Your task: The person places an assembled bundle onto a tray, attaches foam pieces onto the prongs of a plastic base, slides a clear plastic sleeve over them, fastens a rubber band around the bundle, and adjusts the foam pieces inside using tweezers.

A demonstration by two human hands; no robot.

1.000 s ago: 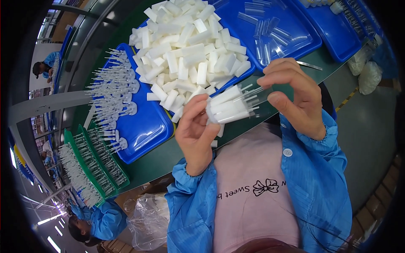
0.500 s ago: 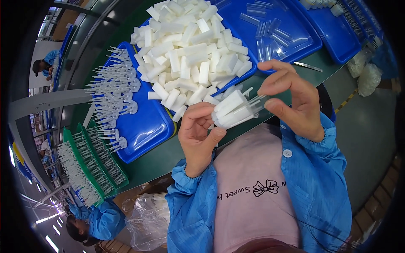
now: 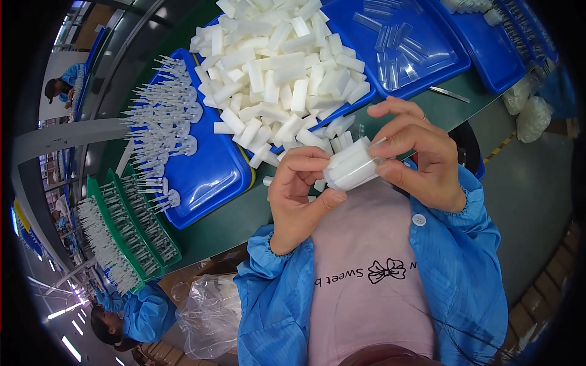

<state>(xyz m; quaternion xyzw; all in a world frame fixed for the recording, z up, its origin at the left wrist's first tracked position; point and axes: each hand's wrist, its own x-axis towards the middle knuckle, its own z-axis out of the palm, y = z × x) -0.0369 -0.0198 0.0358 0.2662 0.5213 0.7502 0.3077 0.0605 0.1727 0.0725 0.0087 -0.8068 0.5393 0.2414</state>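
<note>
My left hand grips the round translucent base of a small assembly between thumb and fingers. The assembly has white foam blocks set lengthwise on the base, with a shiny clear plastic surface along one side. My right hand closes on its other end, thumb below and index finger above, the last fingers raised. The fingertips partly hide that end. Just beyond my hands lies a large heap of white foam blocks, several of them loose near the assembly.
A blue tray at left bears many white stemmed plastic parts. Green racks hold more thin parts. Clear tubes lie in another blue tray, tweezers beside it. Two people in blue sit farther off at left.
The thin prongs that stuck out toward my right hand no longer show. My right fingers have closed in on that end, and the assembly has shifted slightly right.
</note>
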